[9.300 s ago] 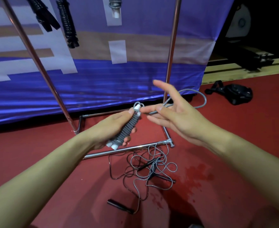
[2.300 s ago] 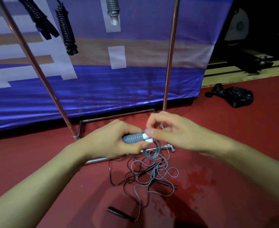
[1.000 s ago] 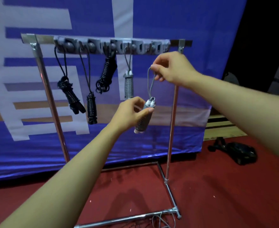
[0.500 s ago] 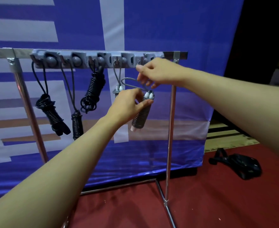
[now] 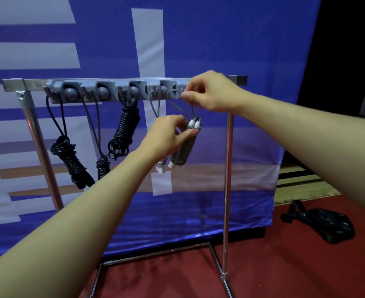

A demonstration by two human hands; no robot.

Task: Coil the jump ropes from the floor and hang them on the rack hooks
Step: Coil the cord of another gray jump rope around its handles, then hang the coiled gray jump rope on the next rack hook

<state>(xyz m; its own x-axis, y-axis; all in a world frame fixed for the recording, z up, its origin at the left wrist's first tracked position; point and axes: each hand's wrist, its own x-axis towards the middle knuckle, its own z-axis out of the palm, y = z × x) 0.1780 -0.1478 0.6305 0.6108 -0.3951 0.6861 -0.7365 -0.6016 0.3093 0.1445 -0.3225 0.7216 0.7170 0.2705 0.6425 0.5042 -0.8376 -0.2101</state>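
Note:
A coiled grey jump rope point(image 5: 183, 150) with white handle ends is held up at the rack. My left hand point(image 5: 166, 136) grips its wound body just below the handle tops. My right hand point(image 5: 209, 91) pinches the rope's grey loop right at the rightmost hook of the grey hook strip point(image 5: 112, 91); whether the loop is over the hook is hidden by my fingers. Three black coiled ropes point(image 5: 124, 130) hang from hooks to the left. Another grey rope point(image 5: 155, 106) hangs behind my left hand, mostly hidden.
The rack's chrome right post point(image 5: 227, 179) stands just right of the held rope, its base bars on the red floor point(image 5: 284, 265). A blue and white banner point(image 5: 220, 39) hangs behind. A black bag point(image 5: 327, 222) lies on the floor at the right.
Both hands moved slightly right along the rack. My right hand carried the loop up to the rightmost hook. The camera view came closer.

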